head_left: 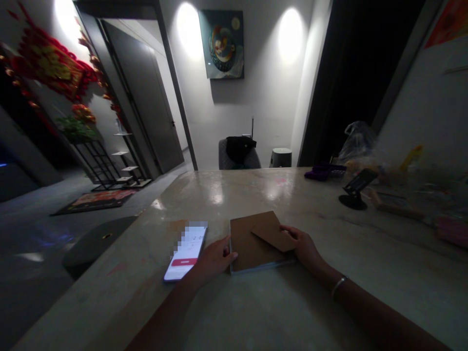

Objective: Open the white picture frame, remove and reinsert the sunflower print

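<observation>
A flat brown cardboard piece with a pale edge (243, 243) lies on the marble table (314, 307). My left hand (215, 257) grips its left edge, thumb on top and fingers at the side. My right hand (300, 243) is closed on a brown flap (276, 238) at the right side, which sits tilted over the larger brown surface. Whether the flap is joined to the piece cannot be made out. Just left of my left hand lies a phone (187, 251) with its screen lit.
A black phone stand (354, 195) is at the right, with a purple object (323, 171) behind it. Plastic bags (358, 141) and a wooden frame (397, 204) sit farther right. A chair (223, 155) stands beyond the far edge, a dark stool (98, 239) at the left.
</observation>
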Motion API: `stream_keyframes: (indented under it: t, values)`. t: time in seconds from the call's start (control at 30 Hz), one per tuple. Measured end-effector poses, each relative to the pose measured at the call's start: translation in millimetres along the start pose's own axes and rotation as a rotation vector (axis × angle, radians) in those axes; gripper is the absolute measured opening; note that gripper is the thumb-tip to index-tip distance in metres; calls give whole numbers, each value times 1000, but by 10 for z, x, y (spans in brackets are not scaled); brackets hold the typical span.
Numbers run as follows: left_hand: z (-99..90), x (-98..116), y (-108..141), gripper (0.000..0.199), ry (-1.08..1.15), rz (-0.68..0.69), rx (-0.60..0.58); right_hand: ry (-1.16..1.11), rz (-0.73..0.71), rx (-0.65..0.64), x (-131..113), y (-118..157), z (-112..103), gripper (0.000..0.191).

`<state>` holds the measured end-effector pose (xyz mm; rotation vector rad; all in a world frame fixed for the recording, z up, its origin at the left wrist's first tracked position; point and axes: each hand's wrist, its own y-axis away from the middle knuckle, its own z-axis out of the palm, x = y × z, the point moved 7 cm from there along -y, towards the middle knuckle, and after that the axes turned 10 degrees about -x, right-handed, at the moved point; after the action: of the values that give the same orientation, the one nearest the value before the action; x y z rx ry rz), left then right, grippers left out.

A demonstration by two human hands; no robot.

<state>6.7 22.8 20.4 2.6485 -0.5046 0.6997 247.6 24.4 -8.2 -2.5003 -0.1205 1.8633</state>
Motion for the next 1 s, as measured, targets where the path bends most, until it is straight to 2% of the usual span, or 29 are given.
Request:
stream_keyframes:
  t: [0.33,0.57,0.67,0.83,1.0]
  values:
    - [3,16,13,43,11,12,-37,34,-5,50,-27,5,-1,41]
    - [-2,23,43,45,44,21,-48,177,-61,-49,-122,22,65,36]
    - [-4,17,47,43,53,15,-52,214,-52,-139,-154,12,63,36]
    - [13,-15,38,42,36,-3,-42,253,-110,-363,-173,31,105,56]
    - [51,-12,33,49,17,-13,-35,374,-158,-408,-152,89,84,67]
